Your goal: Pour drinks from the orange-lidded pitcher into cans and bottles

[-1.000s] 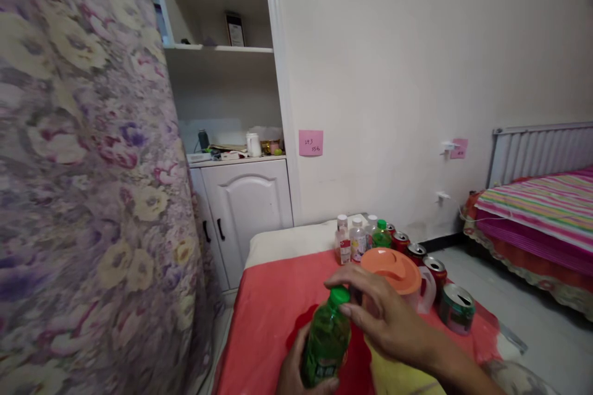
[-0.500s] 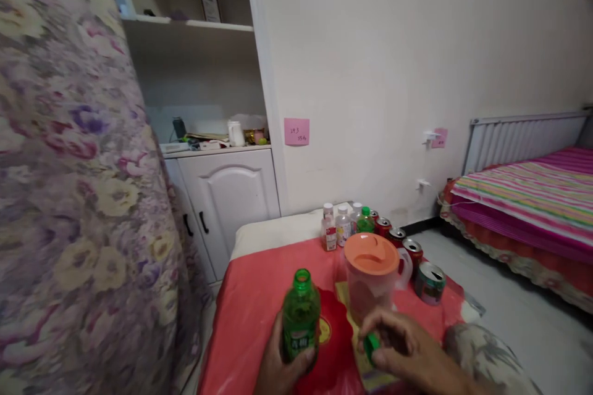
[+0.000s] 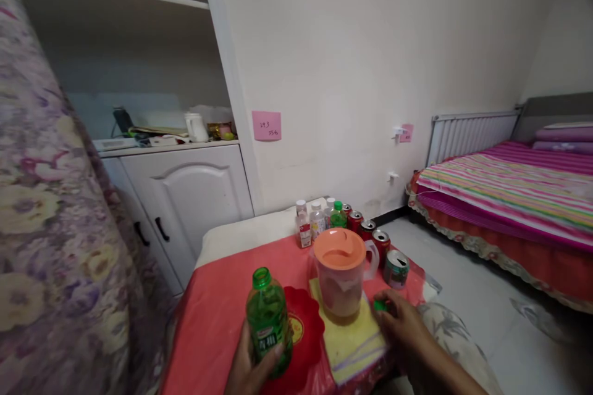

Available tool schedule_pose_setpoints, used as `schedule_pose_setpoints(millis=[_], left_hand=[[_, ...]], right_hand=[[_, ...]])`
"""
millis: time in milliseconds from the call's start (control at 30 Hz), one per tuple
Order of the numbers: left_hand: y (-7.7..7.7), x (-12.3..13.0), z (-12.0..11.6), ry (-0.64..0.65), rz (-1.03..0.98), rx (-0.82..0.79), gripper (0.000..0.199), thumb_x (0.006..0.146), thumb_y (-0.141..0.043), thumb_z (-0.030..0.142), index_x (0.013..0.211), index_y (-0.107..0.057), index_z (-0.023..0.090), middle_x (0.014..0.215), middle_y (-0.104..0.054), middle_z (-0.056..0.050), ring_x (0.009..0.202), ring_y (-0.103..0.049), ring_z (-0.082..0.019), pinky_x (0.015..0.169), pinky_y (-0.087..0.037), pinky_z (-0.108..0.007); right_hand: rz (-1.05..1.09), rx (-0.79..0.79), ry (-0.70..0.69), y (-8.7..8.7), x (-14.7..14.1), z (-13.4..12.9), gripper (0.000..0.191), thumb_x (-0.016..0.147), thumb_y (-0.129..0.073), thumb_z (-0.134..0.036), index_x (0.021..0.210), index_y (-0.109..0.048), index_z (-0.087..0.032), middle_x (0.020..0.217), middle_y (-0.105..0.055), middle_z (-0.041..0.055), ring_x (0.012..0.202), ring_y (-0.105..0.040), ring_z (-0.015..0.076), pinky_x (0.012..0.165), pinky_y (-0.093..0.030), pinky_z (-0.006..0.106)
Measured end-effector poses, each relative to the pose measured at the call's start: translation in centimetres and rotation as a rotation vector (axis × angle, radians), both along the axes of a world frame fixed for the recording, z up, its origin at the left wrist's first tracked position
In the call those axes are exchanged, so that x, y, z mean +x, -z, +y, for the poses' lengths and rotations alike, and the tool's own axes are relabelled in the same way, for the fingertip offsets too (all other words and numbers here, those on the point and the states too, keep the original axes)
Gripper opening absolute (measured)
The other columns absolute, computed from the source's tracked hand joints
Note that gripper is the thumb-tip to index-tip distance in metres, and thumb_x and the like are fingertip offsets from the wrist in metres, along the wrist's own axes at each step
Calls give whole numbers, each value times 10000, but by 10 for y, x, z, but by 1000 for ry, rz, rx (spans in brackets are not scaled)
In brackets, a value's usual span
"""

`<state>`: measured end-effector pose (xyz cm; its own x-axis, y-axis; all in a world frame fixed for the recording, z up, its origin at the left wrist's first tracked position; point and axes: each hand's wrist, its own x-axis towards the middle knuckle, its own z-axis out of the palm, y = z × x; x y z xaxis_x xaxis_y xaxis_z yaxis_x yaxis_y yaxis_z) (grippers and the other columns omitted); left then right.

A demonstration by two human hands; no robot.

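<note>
My left hand (image 3: 254, 361) is wrapped round a green bottle (image 3: 267, 321), upright and without a cap, over the red scalloped plate (image 3: 308, 349). My right hand (image 3: 399, 319) pinches a small green cap (image 3: 380, 305) beside the yellow cloth (image 3: 347, 345). On that cloth, between my hands, stands a clear pitcher (image 3: 340, 290) with an orange lid (image 3: 340, 249). Behind it are several clear bottles (image 3: 317, 220) and another green bottle (image 3: 338, 216) with its cap on. Several cans (image 3: 396, 269) line the right side.
The table has a red cover (image 3: 208, 302). A white cabinet (image 3: 199, 191) and a floral curtain (image 3: 41, 228) are at the left. At the right is a bed (image 3: 509, 197) with striped bedding. A patterned cloth (image 3: 456, 336) lies by my right forearm.
The view has turned to the right. My right hand has moved away from the green bottle with the cap, to beside the pitcher, uncovering more of the yellow cloth.
</note>
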<state>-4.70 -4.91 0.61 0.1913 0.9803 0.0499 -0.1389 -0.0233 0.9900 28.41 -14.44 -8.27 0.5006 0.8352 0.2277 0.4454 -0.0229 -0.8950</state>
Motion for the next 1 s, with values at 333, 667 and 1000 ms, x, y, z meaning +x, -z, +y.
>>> schedule_pose_setpoints(millis=[333,667,1000], left_hand=[[15,2,9,-5,-4,-4,917,588,-881,543,1365,-559,178,1248,-746,-145,1195,-668,-407,980,-569,-442],[35,-4,21,61,89,16,866,680,-828,564,1382,-494,185,1283,-712,-144,1201,-667,-367,924,-575,-368],[45,-3,26,49,61,6,1026,606,-887,518,1456,-457,138,1356,-673,-199,1284,-605,-423,1022,-538,-466]], right_hand=[[-178,-60,112,23,7,21,425,754,-569,-259,1124,-749,-155,1182,-749,150,1145,-638,338,1045,-448,453],[-139,-4,93,21,5,12,444,724,-616,-202,1138,-753,-119,1181,-746,171,1158,-650,353,1060,-466,484],[165,129,92,-16,6,0,417,876,-619,-484,1172,-688,-198,1253,-714,144,1123,-681,318,962,-549,442]])
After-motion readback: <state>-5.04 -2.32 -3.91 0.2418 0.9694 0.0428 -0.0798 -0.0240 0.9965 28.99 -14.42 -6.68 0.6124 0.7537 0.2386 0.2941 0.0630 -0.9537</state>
